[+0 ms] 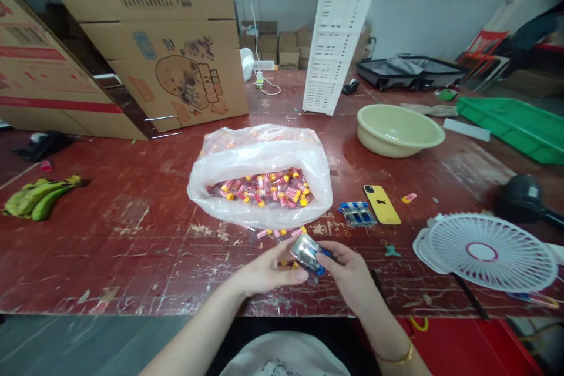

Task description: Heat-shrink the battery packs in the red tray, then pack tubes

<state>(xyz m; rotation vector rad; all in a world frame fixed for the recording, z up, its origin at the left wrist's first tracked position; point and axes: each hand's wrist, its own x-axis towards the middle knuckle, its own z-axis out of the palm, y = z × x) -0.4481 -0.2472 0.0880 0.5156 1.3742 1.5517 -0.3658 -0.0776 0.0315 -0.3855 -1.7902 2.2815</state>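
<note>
My left hand (269, 271) and my right hand (351, 270) meet near the front edge of the red table (132, 235). Together they pinch a small clear packet (308, 252) with blue and shiny contents. Both hands have their fingers closed on it. Just behind them lies an open clear plastic bag (259, 155) filled with several small red and yellow wrapped pieces (267, 188). A few of those pieces (282, 233) lie loose on the table between the bag and my hands.
A filled blue packet (358, 213) and a yellow phone (381, 204) lie right of the bag. A white fan (491, 251) lies at the right, a cream basin (399, 129) behind. Bananas (39, 197) lie at the left. Cardboard boxes (167, 41) and a white crate (339, 29) stand at the back.
</note>
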